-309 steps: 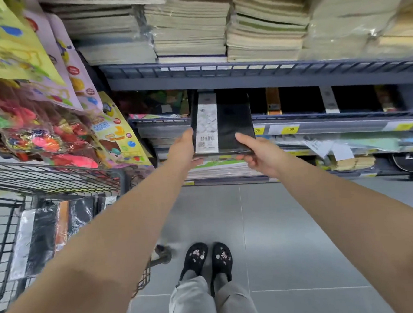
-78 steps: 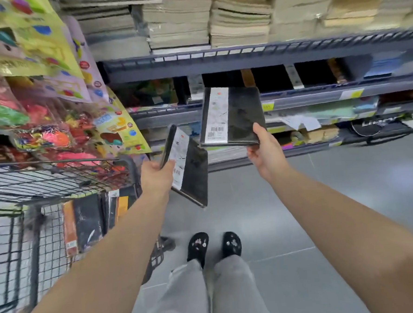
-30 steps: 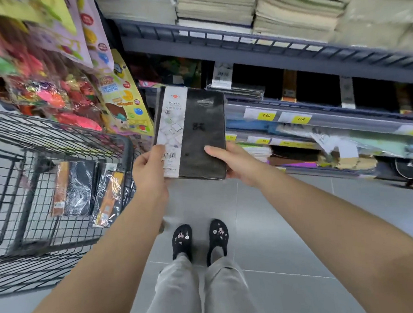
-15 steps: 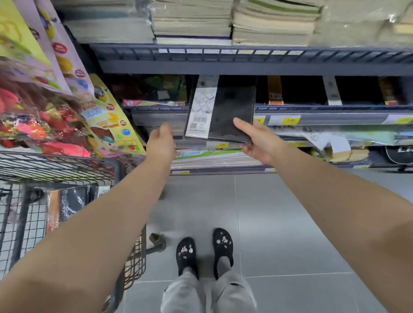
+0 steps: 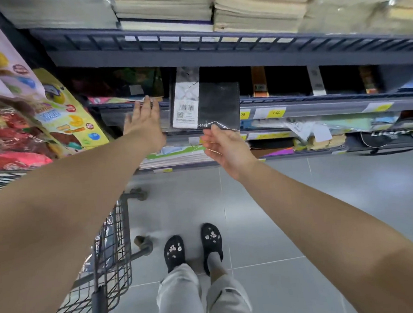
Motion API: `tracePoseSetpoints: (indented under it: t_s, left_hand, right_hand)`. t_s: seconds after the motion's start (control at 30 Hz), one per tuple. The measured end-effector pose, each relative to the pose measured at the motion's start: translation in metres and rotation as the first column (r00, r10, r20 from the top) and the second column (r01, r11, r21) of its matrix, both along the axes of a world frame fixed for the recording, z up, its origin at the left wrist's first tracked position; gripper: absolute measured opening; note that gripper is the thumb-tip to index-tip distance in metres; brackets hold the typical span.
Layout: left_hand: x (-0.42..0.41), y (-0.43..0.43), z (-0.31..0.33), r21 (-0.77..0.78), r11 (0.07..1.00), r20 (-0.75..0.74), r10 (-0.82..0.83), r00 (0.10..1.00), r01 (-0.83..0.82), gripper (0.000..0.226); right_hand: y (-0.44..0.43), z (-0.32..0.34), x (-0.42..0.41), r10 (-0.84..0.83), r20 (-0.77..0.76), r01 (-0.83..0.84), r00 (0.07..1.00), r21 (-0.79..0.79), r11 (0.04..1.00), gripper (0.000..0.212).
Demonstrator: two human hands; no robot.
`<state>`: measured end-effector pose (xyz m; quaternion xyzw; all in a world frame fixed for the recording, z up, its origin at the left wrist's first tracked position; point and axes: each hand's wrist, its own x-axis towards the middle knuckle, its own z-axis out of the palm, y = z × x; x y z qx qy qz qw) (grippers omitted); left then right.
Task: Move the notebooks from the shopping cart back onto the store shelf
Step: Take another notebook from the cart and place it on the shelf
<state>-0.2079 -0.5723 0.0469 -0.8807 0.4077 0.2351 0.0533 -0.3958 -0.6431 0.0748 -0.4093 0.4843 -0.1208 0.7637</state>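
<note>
Black notebook (image 5: 207,105), plastic-wrapped, stands partly inside the middle shelf (image 5: 294,100), its white label strip carrying a barcode and QR code. Yellow price tag (image 5: 276,112) reads 1.00. Right hand (image 5: 226,146) pinches the wrapper's lower edge. Left hand (image 5: 145,122) is off the notebook, fingers spread, empty; half a second ago it hovered lower. Shopping cart (image 5: 110,254) at lower left, contents blurred.
</note>
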Motion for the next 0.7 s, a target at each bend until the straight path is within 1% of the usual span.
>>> tracePoseSetpoints:
  t_s: [0.07,0.13,0.17,0.23,0.3,0.43,0.5,0.57,0.63,0.7]
  left_hand:
    - [-0.001,-0.002,-0.002,-0.002,1.000,-0.001,0.014,1.000,-0.014,0.091]
    - [0.000,-0.002,0.000,-0.012,1.000,-0.030,0.025,0.999,-0.026,0.092]
    - [0.001,-0.002,0.000,-0.013,0.999,-0.053,0.031,0.998,-0.032,0.093]
    - [0.005,-0.001,0.001,-0.012,0.999,-0.087,0.033,0.996,-0.034,0.094]
    - [0.008,0.000,0.003,-0.014,1.000,-0.110,0.020,0.994,-0.021,0.094]
    - [0.010,0.003,0.006,-0.045,0.999,-0.143,0.004,0.990,-0.011,0.093]
    - [0.008,0.008,0.009,-0.067,0.997,-0.159,0.012,0.987,-0.022,0.090]
    - [0.000,0.017,0.015,-0.069,0.997,-0.155,0.012,0.988,-0.023,0.087]
    - [-0.009,0.030,0.022,-0.051,0.999,-0.128,-0.008,0.992,0.001,0.083]
    - [-0.018,0.045,0.033,-0.011,0.999,-0.100,-0.038,0.994,0.037,0.080]
  right_hand:
    - [-0.007,0.002,0.009,0.006,-0.032,-0.008,0.999,-0.077,0.997,0.020]
    - [-0.015,0.007,0.021,0.006,-0.073,-0.017,0.997,-0.151,0.988,0.012]
    - [-0.020,0.008,0.027,-0.004,-0.084,-0.010,0.996,-0.172,0.985,0.008]
    - [-0.029,0.010,0.037,-0.032,-0.095,0.013,0.995,-0.192,0.981,0.007]
    - [-0.036,0.012,0.044,-0.038,-0.110,0.015,0.993,-0.202,0.979,0.010]
    - [-0.039,0.013,0.048,-0.002,-0.143,-0.030,0.990,-0.217,0.976,0.026]
    - [-0.032,0.013,0.043,0.082,-0.208,-0.130,0.975,-0.228,0.965,0.035]
    - [-0.021,0.009,0.035,0.188,-0.307,-0.272,0.933,-0.259,0.927,0.045]
    - [-0.009,0.008,0.025,0.281,-0.402,-0.410,0.871,-0.281,0.868,0.056]
    - [0.001,0.013,0.013,0.395,-0.479,-0.560,0.784,-0.272,0.782,0.070]
